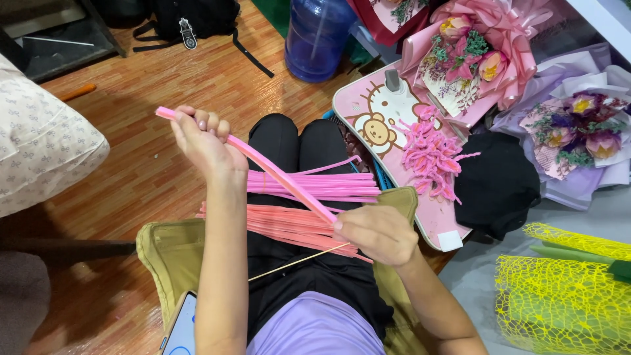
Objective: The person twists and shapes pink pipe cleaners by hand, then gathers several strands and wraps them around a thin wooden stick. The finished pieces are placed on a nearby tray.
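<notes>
My left hand is raised above my lap, gripping the upper end of a pink pipe cleaner. It runs down and to the right to my right hand, which pinches its lower end. A thin wooden stick juts from under my right hand toward the left. Across my lap lie a bundle of bright pink pipe cleaners and a bundle of salmon ones.
A small pink table with cartoon art stands to the right, bearing curled pink pieces. Wrapped bouquets, a black cloth, yellow mesh, a blue water jug, a phone and a pillow surround me.
</notes>
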